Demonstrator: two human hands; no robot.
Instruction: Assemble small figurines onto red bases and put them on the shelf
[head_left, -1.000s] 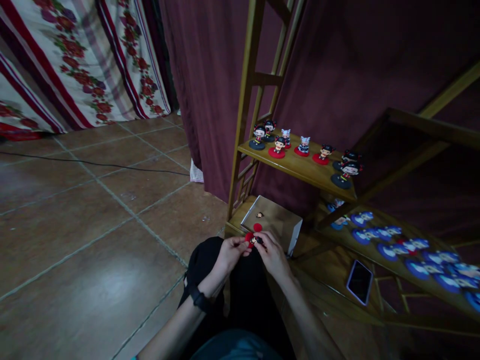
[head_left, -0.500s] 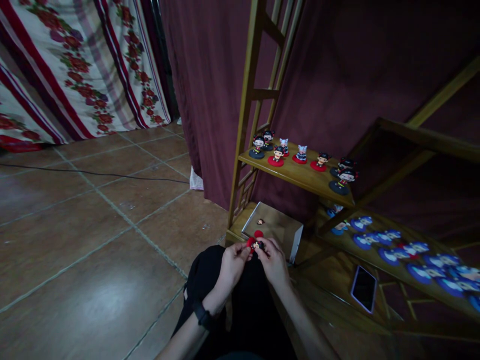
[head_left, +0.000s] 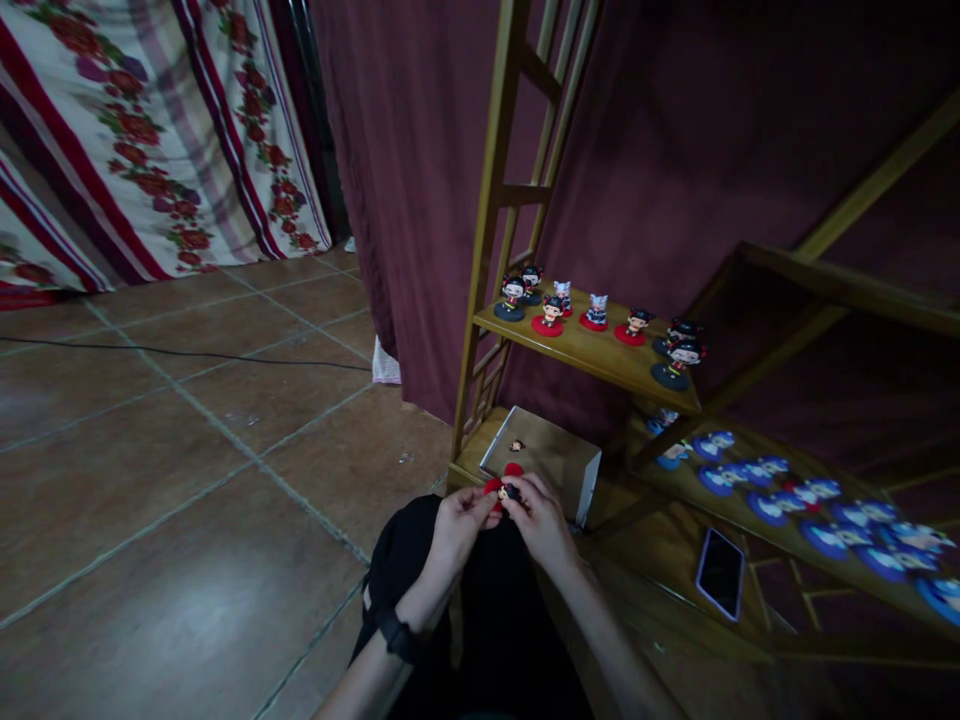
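Note:
A small black-haired figurine (head_left: pixel 506 494) is pinched between the fingers of my right hand (head_left: pixel 546 525). My left hand (head_left: pixel 457 528) grips a red round base (head_left: pixel 492 487) by its edge. The figurine and the base meet between my fingertips above my lap; whether they are joined I cannot make out. Just beyond my hands is a cardboard box (head_left: pixel 559 452) with a second red disc (head_left: pixel 514 469) at its near edge. A small dark-haired figurine piece (head_left: pixel 517 446) lies on top of the box.
The wooden shelf (head_left: pixel 577 345) above the box holds several figurines on red and dark bases. To the right, a lower shelf carries several figures on blue bases (head_left: pixel 780 505). A phone (head_left: pixel 720 573) lies below them. A black cable (head_left: pixel 187 354) crosses the tiled floor.
The figurine and base have come slightly closer together between my fingers, and the figurine looks more upright. The whole view has shifted a little. Both hands keep their grip.

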